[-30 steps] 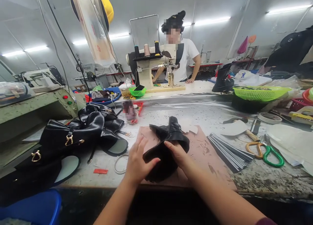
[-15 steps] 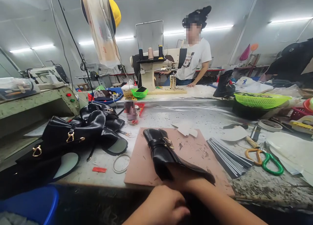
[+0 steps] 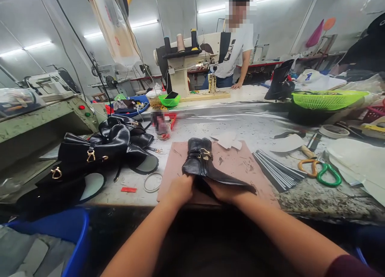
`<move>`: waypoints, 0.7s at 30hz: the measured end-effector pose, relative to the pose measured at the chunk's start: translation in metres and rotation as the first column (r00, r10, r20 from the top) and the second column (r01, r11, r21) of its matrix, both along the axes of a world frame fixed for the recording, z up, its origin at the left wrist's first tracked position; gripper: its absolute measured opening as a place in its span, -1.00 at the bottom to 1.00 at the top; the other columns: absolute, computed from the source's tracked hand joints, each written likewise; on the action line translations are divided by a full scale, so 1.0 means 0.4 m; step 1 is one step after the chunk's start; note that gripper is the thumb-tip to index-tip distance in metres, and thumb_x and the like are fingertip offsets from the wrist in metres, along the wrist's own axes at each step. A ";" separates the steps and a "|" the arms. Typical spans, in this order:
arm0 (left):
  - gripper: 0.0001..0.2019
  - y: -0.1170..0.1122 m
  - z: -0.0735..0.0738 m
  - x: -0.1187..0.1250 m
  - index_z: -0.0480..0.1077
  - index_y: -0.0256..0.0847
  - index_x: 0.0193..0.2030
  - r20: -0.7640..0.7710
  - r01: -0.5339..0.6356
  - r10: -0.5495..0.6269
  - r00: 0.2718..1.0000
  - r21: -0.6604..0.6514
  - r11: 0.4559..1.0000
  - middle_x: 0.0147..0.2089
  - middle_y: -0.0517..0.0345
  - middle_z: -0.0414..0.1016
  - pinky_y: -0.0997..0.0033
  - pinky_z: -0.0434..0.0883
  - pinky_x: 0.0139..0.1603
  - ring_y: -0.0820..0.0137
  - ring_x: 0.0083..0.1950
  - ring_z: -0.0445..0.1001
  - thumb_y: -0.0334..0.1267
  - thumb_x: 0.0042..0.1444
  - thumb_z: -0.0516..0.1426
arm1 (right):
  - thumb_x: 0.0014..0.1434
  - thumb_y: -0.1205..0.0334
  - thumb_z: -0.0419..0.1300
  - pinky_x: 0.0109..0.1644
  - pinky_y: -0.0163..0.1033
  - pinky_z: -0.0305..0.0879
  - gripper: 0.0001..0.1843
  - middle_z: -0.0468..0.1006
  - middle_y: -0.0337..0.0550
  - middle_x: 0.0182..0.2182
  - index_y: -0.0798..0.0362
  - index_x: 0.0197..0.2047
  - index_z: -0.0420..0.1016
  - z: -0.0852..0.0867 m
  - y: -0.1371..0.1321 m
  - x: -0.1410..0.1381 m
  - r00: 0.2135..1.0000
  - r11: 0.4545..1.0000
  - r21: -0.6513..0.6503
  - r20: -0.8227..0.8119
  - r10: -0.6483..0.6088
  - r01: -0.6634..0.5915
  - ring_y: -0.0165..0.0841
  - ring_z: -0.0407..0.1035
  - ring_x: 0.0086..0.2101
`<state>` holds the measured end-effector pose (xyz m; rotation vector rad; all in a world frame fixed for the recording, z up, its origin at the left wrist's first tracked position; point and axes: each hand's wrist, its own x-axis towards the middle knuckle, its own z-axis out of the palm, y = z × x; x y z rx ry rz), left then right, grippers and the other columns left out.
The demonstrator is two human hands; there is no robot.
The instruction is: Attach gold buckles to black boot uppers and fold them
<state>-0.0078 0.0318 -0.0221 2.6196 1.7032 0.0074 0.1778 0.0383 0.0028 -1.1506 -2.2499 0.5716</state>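
Note:
A black leather boot upper (image 3: 197, 160) with strap and gold buckle lies on the pinkish-brown board (image 3: 240, 164), its open underside toward me. My left hand (image 3: 181, 189) is closed on its near left edge, fingertips partly hidden by the leather. Reaching in under the near right edge, my right hand (image 3: 222, 190) holds the upper from inside, and most of its fingers are out of sight. White paper-like pieces (image 3: 227, 140) rest at the board's back edge.
More black boot uppers (image 3: 78, 152) are piled at left, above a blue bin (image 3: 80, 245). Grey-white strips (image 3: 278, 170) and green-and-orange-handled scissors (image 3: 329, 174) lie at right. A sewing machine (image 3: 177, 74) stands behind, near a person (image 3: 240, 48) in a white shirt.
My left hand has moved from below the bench edge up onto the boot upper's left edge. The upper has turned more upright, and the camera view has tilted down.

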 end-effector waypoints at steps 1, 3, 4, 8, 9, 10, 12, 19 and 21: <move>-0.62 -0.001 0.006 0.005 0.27 -0.30 0.00 -0.007 0.048 -0.048 0.999 0.006 0.999 -0.14 -0.12 0.47 0.24 0.46 -0.24 0.20 -0.20 0.50 -0.55 0.01 -0.04 | 0.20 0.17 0.00 0.24 0.10 -0.03 -0.53 0.31 -0.18 0.14 -0.11 0.20 0.19 -0.008 0.003 -0.004 1.000 1.000 -0.004 0.025 -0.007 0.007 -0.10 0.11 0.16; -0.57 -0.003 0.020 0.015 0.25 -0.30 0.06 -0.022 0.145 -0.145 0.989 0.016 0.989 0.01 -0.15 0.41 0.20 0.45 -0.13 0.20 -0.07 0.47 -0.59 0.04 -0.09 | 0.22 0.24 -0.05 0.23 0.10 0.01 -0.55 0.33 -0.18 0.13 -0.11 0.18 0.22 -0.034 0.001 -0.009 0.996 1.000 0.001 0.088 -0.019 0.019 -0.11 0.14 0.14; -0.56 -0.004 0.026 0.019 0.25 -0.30 0.07 -0.028 0.183 -0.182 0.983 0.019 0.983 0.07 -0.17 0.36 0.17 0.43 -0.06 0.19 0.00 0.44 -0.60 0.06 -0.11 | 0.21 0.29 -0.06 0.22 0.13 0.02 -0.54 0.34 -0.16 0.12 -0.09 0.17 0.25 -0.053 -0.006 -0.009 0.993 1.000 0.005 0.114 -0.027 0.027 -0.10 0.15 0.14; -0.59 0.003 0.030 0.029 0.34 -0.26 0.03 -0.085 0.349 -0.340 0.937 0.128 0.928 0.16 -0.18 0.29 -0.02 0.30 0.10 0.09 0.12 0.34 -0.59 0.08 -0.09 | 0.08 0.48 -0.09 0.17 0.16 0.12 -0.40 0.28 -0.05 0.16 0.01 0.20 0.23 -0.138 -0.044 0.009 0.983 0.999 0.027 0.181 0.030 -0.036 -0.06 0.16 0.13; -0.61 0.006 0.025 0.029 0.37 -0.26 -0.01 -0.101 0.383 -0.371 0.923 0.163 0.909 0.13 -0.17 0.32 -0.02 0.31 0.10 0.10 0.10 0.36 -0.58 0.08 -0.08 | 0.07 0.48 -0.09 0.16 0.14 0.15 -0.38 0.26 -0.03 0.17 0.04 0.22 0.19 -0.154 -0.053 0.016 0.983 0.998 0.038 0.180 0.034 -0.042 -0.07 0.15 0.14; -0.62 0.010 0.018 0.028 0.39 -0.25 -0.04 -0.112 0.403 -0.388 0.915 0.191 0.895 0.10 -0.15 0.36 0.01 0.34 0.08 0.12 0.06 0.39 -0.57 0.09 -0.08 | 0.09 0.47 -0.09 0.16 0.12 0.16 -0.39 0.23 0.00 0.19 0.08 0.24 0.16 -0.165 -0.059 0.022 0.982 0.998 0.050 0.184 0.037 -0.047 -0.08 0.14 0.15; -0.62 0.019 0.003 0.022 0.39 -0.24 -0.02 -0.108 0.378 -0.362 0.926 0.218 0.900 0.02 -0.13 0.43 0.08 0.42 -0.02 0.16 -0.04 0.47 -0.55 0.09 -0.07 | 0.12 0.40 -0.05 0.17 0.11 0.16 -0.41 0.22 0.06 0.19 0.15 0.25 0.13 -0.173 -0.065 0.031 0.978 0.998 0.056 0.209 0.022 -0.034 -0.05 0.13 0.15; -0.62 0.034 -0.011 -0.018 0.42 -0.23 -0.05 -0.096 0.359 -0.346 0.933 0.232 0.904 -0.29 -0.05 0.54 0.23 0.50 -0.22 0.24 -0.27 0.54 -0.55 0.09 -0.07 | 0.15 0.35 -0.01 0.06 0.09 0.31 -0.53 0.47 -0.05 0.00 -0.04 0.13 0.33 -0.156 -0.060 0.040 0.979 0.996 0.085 0.198 -0.057 0.041 -0.05 0.37 -0.02; -0.63 0.030 -0.003 -0.023 0.42 -0.26 -0.05 -0.097 0.408 -0.396 0.913 0.223 0.885 -0.27 -0.06 0.54 0.21 0.47 -0.13 0.23 -0.18 0.52 -0.55 0.12 -0.09 | 0.17 0.39 -0.04 0.00 0.00 0.38 -0.58 0.51 -0.04 -0.05 -0.01 0.06 0.42 -0.163 -0.062 0.042 0.982 0.984 0.177 0.188 -0.020 -0.014 -0.10 0.42 -0.08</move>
